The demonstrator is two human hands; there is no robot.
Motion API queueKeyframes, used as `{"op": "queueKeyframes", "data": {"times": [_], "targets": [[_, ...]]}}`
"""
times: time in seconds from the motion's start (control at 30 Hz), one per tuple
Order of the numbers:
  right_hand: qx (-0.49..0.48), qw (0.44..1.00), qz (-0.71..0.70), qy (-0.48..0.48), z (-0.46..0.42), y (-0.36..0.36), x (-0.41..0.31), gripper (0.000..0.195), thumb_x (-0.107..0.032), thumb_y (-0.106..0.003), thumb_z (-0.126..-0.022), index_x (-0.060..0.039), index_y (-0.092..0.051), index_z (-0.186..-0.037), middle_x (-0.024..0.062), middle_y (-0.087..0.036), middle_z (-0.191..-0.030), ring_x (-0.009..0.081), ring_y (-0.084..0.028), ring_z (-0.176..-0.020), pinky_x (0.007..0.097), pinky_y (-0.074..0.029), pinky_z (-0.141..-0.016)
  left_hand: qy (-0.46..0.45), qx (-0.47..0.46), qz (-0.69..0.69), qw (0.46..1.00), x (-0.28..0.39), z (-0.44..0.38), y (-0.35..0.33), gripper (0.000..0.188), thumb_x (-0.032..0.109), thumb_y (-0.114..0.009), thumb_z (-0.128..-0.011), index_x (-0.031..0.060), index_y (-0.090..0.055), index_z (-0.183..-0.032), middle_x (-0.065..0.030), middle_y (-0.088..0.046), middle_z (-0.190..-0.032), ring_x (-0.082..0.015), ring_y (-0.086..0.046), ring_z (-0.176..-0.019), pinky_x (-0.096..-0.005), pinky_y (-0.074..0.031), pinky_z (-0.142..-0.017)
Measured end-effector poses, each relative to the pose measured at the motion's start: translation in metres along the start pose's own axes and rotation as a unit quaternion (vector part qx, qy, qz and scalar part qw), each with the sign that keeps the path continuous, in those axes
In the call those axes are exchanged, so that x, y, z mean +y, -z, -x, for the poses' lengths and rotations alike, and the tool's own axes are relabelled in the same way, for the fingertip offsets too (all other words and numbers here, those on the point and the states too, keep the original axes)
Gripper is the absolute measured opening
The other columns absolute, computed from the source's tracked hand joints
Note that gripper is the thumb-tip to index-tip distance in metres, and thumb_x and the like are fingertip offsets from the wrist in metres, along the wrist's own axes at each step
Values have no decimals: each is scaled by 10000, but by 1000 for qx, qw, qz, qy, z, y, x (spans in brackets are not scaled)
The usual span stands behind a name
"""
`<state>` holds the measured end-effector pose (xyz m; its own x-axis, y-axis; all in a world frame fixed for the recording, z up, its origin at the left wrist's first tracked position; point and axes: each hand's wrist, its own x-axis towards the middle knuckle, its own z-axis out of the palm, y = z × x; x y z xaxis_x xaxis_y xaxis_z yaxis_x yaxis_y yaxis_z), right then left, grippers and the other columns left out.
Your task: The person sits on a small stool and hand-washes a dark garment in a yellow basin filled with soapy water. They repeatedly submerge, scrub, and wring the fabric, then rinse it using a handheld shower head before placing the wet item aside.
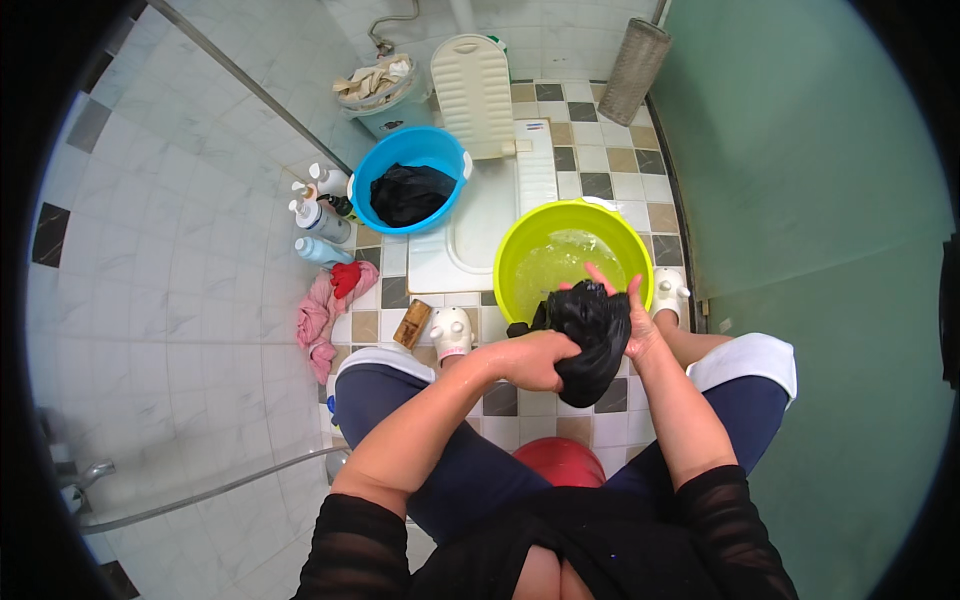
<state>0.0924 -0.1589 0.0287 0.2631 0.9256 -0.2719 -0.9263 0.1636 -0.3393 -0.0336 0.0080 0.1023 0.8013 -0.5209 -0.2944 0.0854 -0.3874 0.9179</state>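
Note:
Bunched wet black cloth [589,337] is between my hands, over the near rim of a yellow-green basin [517,232]. My left hand [536,360] grips its near left side, the thumb pressed into the folds. On the right, my right hand [640,322] cups the bundle from the far side, with fingers spread behind it and partly hidden. Sudsy water [570,259] fills the bottom of the basin. Part of the cloth hangs at the basin's near left edge.
A blue basin [360,169] with black fabric [411,195] stands by the squat toilet [499,277]. Pump bottles [322,221], pink cloth [319,319] and a wooden brush [412,324] lie to the left. A glass panel [810,187] bounds the right. A red stool [559,461] is beneath me.

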Motion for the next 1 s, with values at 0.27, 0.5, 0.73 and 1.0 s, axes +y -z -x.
{"op": "queueKeyframes", "data": {"times": [0.27, 0.5, 0.73, 1.0], "targets": [[-153, 850, 494, -99, 0, -48, -27, 1018, -453, -776, -676, -138, -231, -1475, 122, -402, -1371, 227, -407, -1263, 338, -318, -1065, 71, -99, 73, 990, -5, 1, 3, 269, -15, -580, -647, -28, -604, -915, -149, -643, -829, -219, -601, -824, -344, -461, -754], [-64, 929, 252, -263, 1, -58, -11, 894, -352, -758, -753, -118, -265, -1461, 132, -468, -1332, 226, -460, -1223, 338, -354, -1043, 32, -80, -25, 996, 20, 3, -8, 257, -38, -521, -630, -27, -610, -871, -169, -645, -803, -294, -620, -818, -376, -467, -738], [64, 869, 462, -166, -10, -69, -5, 292, -191, -687, -794, -91, -602, -1055, 40, -598, -1039, 143, -544, -985, 278, -430, -895, 7, -5, -35, 999, 1, 11, -6, 292, -42, -501, -605, -19, -612, -874, -200, -634, -844, -342, -608, -870, -400, -466, -748], [327, 834, 362, 257, -15, -59, -38, 234, -78, -661, -754, -68, -558, -964, 50, -587, -848, 148, -570, -729, 289, -496, -678, 127, 398, 482, 770, -72, -38, -24, 731, 552, -522, -868, 26, -364, -1351, -188, -482, -1328, -312, -449, -1238, -474, -357, -1007]]}}
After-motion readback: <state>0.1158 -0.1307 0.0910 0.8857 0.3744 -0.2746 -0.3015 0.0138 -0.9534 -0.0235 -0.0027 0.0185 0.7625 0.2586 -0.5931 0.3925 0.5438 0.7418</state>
